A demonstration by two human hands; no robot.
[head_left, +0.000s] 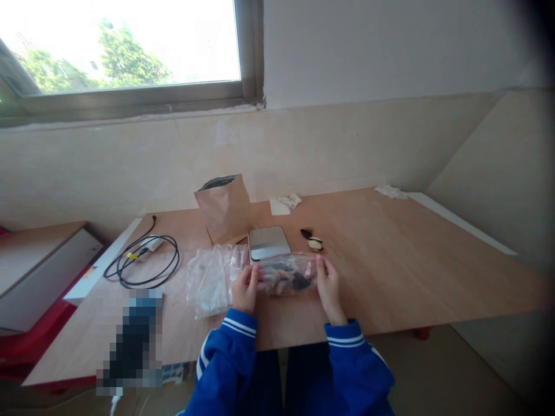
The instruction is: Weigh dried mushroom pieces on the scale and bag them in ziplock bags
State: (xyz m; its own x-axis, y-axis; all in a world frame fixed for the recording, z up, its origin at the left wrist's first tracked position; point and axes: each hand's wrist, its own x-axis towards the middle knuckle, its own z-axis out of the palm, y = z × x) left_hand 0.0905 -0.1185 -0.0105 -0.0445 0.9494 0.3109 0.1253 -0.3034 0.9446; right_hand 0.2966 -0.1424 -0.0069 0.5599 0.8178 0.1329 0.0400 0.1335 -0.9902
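Note:
A clear zip bag with brown and black dried pieces inside is stretched between my two hands, just above the table's front part. My left hand pinches its left top corner. At the right top corner, my right hand grips it with the thumb on the near side. Beyond the bag lies a small scale with a silvery top, partly covered by the bag's edge. Several clear plastic bags with red seal lines lie flat beside my left hand.
A brown paper pouch stands open at the back. Small dark and pale pieces lie right of the scale. Coiled black cable and a blurred-out dark object are on the left. Crumpled tissue sits near the wall.

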